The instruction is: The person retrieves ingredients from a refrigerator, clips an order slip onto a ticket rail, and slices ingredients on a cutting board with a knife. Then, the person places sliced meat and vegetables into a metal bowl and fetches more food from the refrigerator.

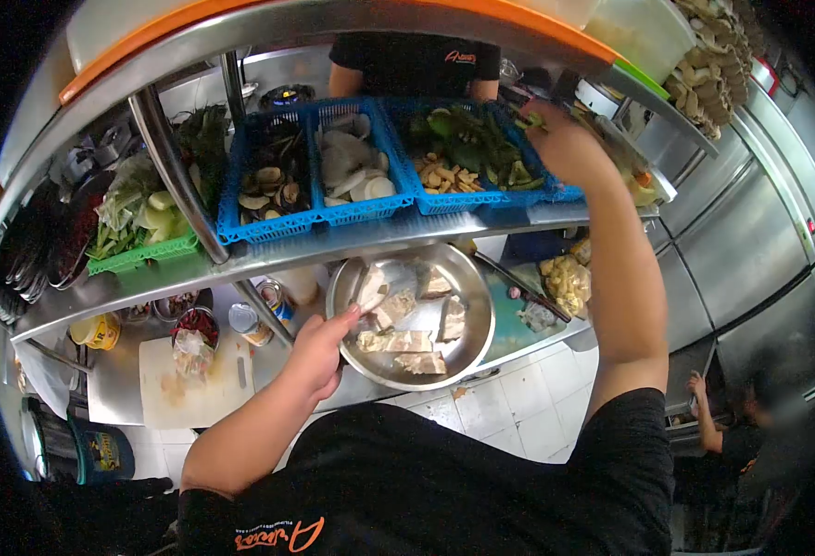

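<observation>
A round metal bowl [483, 320] with several pieces of meat [394, 341] is in the middle of the view. My left hand [326, 350] is closed on the bowl's left rim, thumb over the edge, beside a pale piece inside. My right hand [555, 139] reaches up to the right end of the shelf, over a blue basket [509, 196] of green vegetables [463, 139] and cut yellowish pieces [446, 176]. Something green shows at its fingers, but their grip is too small to make out.
Blue baskets [268, 227] and a green basket [143, 256] line the steel shelf [333, 239]. Below are a white cutting board [162, 371], cans [248, 324] and a knife [523, 285]. One person [407, 69] stands opposite; another [736, 440] is at lower right.
</observation>
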Action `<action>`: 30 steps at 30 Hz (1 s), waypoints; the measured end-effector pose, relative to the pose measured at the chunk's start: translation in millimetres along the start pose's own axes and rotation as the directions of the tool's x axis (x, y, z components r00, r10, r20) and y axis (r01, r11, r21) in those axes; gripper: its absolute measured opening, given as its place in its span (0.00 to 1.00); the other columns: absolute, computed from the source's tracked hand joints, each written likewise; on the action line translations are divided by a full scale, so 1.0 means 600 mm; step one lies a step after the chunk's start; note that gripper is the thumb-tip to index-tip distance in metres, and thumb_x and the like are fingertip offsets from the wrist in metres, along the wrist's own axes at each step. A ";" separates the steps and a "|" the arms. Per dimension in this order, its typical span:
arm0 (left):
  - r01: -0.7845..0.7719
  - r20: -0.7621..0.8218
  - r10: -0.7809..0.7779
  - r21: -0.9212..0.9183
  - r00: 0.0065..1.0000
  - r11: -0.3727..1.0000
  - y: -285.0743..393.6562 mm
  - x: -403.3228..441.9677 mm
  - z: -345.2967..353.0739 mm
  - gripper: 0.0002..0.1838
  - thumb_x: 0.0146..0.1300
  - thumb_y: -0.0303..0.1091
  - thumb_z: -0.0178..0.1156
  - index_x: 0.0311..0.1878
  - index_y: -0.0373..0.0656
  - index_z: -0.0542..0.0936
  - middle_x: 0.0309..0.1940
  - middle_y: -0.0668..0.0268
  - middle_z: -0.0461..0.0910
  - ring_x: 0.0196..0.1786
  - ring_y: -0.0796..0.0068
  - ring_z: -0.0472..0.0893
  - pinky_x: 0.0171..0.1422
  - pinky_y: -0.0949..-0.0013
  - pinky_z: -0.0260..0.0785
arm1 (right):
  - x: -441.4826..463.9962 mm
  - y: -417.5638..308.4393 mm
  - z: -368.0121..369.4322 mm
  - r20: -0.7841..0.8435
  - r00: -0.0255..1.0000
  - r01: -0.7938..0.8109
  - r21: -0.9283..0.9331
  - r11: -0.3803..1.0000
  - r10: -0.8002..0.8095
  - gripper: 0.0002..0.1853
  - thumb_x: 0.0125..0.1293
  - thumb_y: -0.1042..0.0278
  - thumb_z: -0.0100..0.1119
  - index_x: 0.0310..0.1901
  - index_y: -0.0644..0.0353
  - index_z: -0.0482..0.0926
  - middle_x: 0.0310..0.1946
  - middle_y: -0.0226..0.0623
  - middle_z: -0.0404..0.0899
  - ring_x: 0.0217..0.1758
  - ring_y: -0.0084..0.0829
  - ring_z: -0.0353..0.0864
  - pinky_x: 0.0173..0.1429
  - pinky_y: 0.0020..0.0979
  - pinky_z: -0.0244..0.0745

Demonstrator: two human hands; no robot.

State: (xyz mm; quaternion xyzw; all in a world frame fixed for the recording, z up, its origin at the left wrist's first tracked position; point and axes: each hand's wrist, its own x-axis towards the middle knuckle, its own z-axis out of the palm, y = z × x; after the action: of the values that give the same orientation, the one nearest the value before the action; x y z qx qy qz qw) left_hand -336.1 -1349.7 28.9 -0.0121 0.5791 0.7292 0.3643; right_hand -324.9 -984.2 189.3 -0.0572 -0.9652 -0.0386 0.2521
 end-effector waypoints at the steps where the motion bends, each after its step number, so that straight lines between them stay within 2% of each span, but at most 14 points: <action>1: 0.027 -0.014 -0.026 0.045 1.000 0.999 -0.001 0.007 0.000 0.22 0.66 0.47 0.61 0.52 0.38 0.75 0.39 0.60 0.80 0.19 0.77 0.76 0.11 0.73 0.59 | -0.008 -0.005 -0.010 -0.003 1.000 0.015 0.074 0.997 -0.015 0.18 0.67 0.65 0.54 0.58 0.53 0.73 0.42 0.49 0.81 0.41 0.38 0.81 0.46 0.38 0.76; 2: 0.055 -0.029 -0.053 0.088 0.998 0.995 -0.001 0.014 0.000 0.22 0.66 0.47 0.61 0.53 0.38 0.75 0.39 0.60 0.81 0.20 0.76 0.77 0.11 0.72 0.61 | -0.016 -0.009 -0.021 -0.006 1.000 0.030 0.147 0.989 -0.029 0.18 0.66 0.66 0.55 0.58 0.55 0.73 0.40 0.46 0.81 0.40 0.34 0.80 0.44 0.35 0.75; 3: 0.025 0.003 -0.025 0.022 1.000 0.999 -0.021 0.037 -0.003 0.21 0.66 0.44 0.61 0.54 0.38 0.75 0.41 0.59 0.81 0.27 0.72 0.80 0.24 0.68 0.70 | -0.026 -0.018 -0.031 -0.005 1.000 0.027 0.255 0.967 -0.027 0.18 0.65 0.68 0.56 0.57 0.57 0.74 0.39 0.43 0.80 0.39 0.31 0.79 0.43 0.34 0.74; 5: 0.005 0.046 0.000 -0.103 0.999 0.995 -0.040 0.056 -0.005 0.20 0.67 0.36 0.60 0.56 0.34 0.73 0.46 0.56 0.81 0.50 0.61 0.81 0.60 0.56 0.74 | -0.050 -0.048 -0.054 0.071 0.997 0.001 0.431 0.902 -0.035 0.18 0.63 0.72 0.57 0.55 0.60 0.74 0.39 0.38 0.79 0.40 0.26 0.76 0.44 0.31 0.73; 8: -0.007 0.150 0.030 -0.151 0.988 0.989 -0.030 0.048 0.005 0.20 0.67 0.37 0.60 0.56 0.32 0.73 0.48 0.55 0.81 0.49 0.61 0.82 0.57 0.57 0.75 | -0.117 -0.132 -0.081 0.340 0.937 -0.160 0.620 0.768 -0.080 0.18 0.61 0.77 0.59 0.54 0.62 0.75 0.41 0.33 0.77 0.44 0.23 0.74 0.50 0.28 0.72; 10: 0.036 0.154 -0.014 -0.141 0.988 0.989 -0.034 0.053 -0.002 0.20 0.67 0.37 0.60 0.56 0.32 0.74 0.49 0.54 0.81 0.50 0.61 0.82 0.57 0.56 0.76 | -0.144 -0.153 -0.040 0.267 0.939 0.005 0.617 0.787 -0.216 0.16 0.63 0.76 0.59 0.53 0.62 0.76 0.39 0.29 0.75 0.42 0.20 0.74 0.48 0.24 0.71; 13: 0.047 0.175 -0.011 -0.201 0.984 0.978 -0.026 0.040 0.009 0.20 0.68 0.37 0.59 0.56 0.32 0.74 0.49 0.53 0.81 0.49 0.61 0.83 0.57 0.57 0.76 | -0.148 -0.155 -0.013 0.155 0.978 0.019 0.597 0.802 -0.138 0.14 0.65 0.75 0.58 0.52 0.62 0.76 0.34 0.24 0.73 0.37 0.15 0.71 0.42 0.20 0.68; 16: 0.052 0.234 0.004 -0.231 0.972 0.972 -0.026 0.039 0.010 0.21 0.68 0.37 0.59 0.57 0.32 0.74 0.50 0.53 0.81 0.50 0.61 0.83 0.57 0.56 0.76 | -0.147 -0.161 -0.030 0.167 0.972 -0.233 0.790 0.567 0.167 0.12 0.67 0.75 0.56 0.52 0.62 0.76 0.30 0.22 0.71 0.32 0.14 0.68 0.37 0.18 0.64; 17: 0.053 0.231 0.003 -0.236 0.973 0.970 -0.025 0.037 0.013 0.21 0.68 0.38 0.59 0.57 0.32 0.74 0.50 0.53 0.81 0.50 0.61 0.83 0.57 0.56 0.76 | -0.147 -0.160 -0.034 0.123 0.977 -0.202 0.798 0.567 0.174 0.12 0.68 0.75 0.55 0.52 0.63 0.76 0.26 0.20 0.67 0.27 0.13 0.63 0.32 0.17 0.59; 20: 0.069 0.203 -0.021 -0.232 0.979 0.970 -0.028 0.037 0.014 0.21 0.68 0.38 0.59 0.57 0.32 0.74 0.50 0.52 0.81 0.50 0.60 0.83 0.58 0.56 0.76 | -0.156 -0.163 -0.038 0.093 0.987 -0.145 0.867 0.478 0.131 0.13 0.68 0.73 0.56 0.52 0.64 0.76 0.28 0.22 0.73 0.27 0.14 0.69 0.32 0.18 0.64; 22: 0.090 0.196 -0.042 -0.242 0.980 0.966 -0.030 0.038 0.015 0.21 0.68 0.39 0.59 0.55 0.31 0.75 0.49 0.52 0.81 0.49 0.61 0.83 0.57 0.57 0.77 | -0.167 -0.172 -0.036 0.441 0.896 -0.381 0.827 0.412 -0.056 0.15 0.67 0.71 0.58 0.54 0.63 0.76 0.30 0.31 0.81 0.30 0.21 0.77 0.34 0.24 0.71; 24: 0.114 0.216 -0.056 -0.263 0.975 0.958 -0.034 0.035 0.015 0.21 0.69 0.39 0.59 0.53 0.29 0.76 0.48 0.53 0.80 0.49 0.62 0.83 0.55 0.60 0.77 | -0.175 -0.180 -0.023 0.340 0.870 0.005 0.717 0.697 -0.356 0.17 0.65 0.69 0.59 0.55 0.62 0.76 0.35 0.42 0.84 0.33 0.31 0.83 0.38 0.32 0.75; 26: 0.106 0.255 -0.037 -0.264 0.966 0.959 -0.040 0.030 0.012 0.20 0.70 0.40 0.57 0.53 0.29 0.77 0.48 0.52 0.81 0.50 0.62 0.83 0.55 0.60 0.78 | -0.180 -0.195 -0.023 0.446 0.810 -0.088 0.733 0.674 -0.380 0.18 0.65 0.68 0.59 0.56 0.60 0.76 0.34 0.46 0.83 0.33 0.41 0.83 0.40 0.37 0.76; 30: 0.116 0.242 -0.057 -0.238 0.969 0.964 -0.074 0.048 0.007 0.22 0.69 0.42 0.58 0.54 0.29 0.76 0.46 0.53 0.81 0.45 0.63 0.84 0.50 0.61 0.79 | -0.197 -0.201 0.008 0.334 0.834 0.009 0.786 0.618 -0.438 0.18 0.65 0.68 0.60 0.56 0.59 0.76 0.37 0.47 0.83 0.36 0.45 0.84 0.41 0.40 0.76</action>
State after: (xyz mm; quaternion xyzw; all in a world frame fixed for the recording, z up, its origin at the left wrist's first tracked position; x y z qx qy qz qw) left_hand -331.5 -1328.5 -19.3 0.0022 0.4345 0.7762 0.4568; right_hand -240.5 -1114.0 121.5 0.1712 -0.9202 0.3518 -0.0117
